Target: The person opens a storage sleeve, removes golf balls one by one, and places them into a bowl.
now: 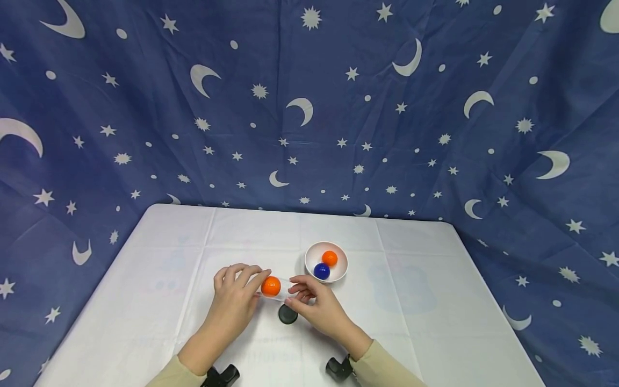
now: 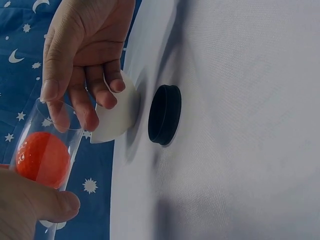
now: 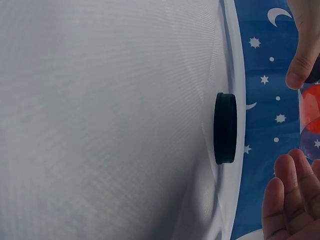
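Both hands meet low over the white worktop (image 1: 416,301): the left hand (image 1: 235,301) grips a clear tube (image 2: 47,150) holding an orange ball (image 1: 271,286), the right hand (image 1: 316,306) pinches its open end to steady it, a black lid (image 1: 287,315) just beneath.

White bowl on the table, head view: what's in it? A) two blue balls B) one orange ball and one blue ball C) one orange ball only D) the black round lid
B. The white round bowl holds a small orange ball and a small blue ball; the black round lid lies on the white table, outside the bowl.
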### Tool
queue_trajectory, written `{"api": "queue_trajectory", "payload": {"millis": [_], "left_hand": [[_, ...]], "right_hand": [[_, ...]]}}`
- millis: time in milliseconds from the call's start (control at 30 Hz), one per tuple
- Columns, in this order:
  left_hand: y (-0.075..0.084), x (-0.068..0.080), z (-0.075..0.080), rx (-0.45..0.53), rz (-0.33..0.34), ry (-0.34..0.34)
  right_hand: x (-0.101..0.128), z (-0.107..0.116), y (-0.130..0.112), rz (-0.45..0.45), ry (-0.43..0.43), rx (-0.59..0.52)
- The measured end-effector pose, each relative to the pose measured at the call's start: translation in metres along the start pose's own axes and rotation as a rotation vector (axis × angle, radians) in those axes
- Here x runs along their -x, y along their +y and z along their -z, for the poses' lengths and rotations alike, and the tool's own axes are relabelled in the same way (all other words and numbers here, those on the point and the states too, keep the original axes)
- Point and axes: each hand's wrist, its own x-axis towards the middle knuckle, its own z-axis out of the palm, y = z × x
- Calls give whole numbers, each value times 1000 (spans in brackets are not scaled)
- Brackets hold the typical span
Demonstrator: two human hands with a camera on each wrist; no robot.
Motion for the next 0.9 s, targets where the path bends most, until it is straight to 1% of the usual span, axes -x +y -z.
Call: {"api": "queue_trajectory", "payload": {"millis": [167,367,500,600,733,833,900], "left_hand": [[1,-1,1,-5,-32,17],[0,-3,2,-32,-59,36],[1,-4,2,-49,-61,52],[1,-5,3,-69,-62,59],[2,-6,6,-101,-85,59],[1,-7,7,-105,-96,56],[1,-7,7,-97,-90,57]], "right_hand": [[1,0,0,-28,-7,13],[0,-3,0,-14,-6,-9],[0,-4,-4,-22,-15,-61],[1,-2,-18,-36,-31,-122],[2,3,-34,-57,-54,-192],[2,3,-37,-71,-57,-213],[2,3,-37,-72,-50,-215]]}}
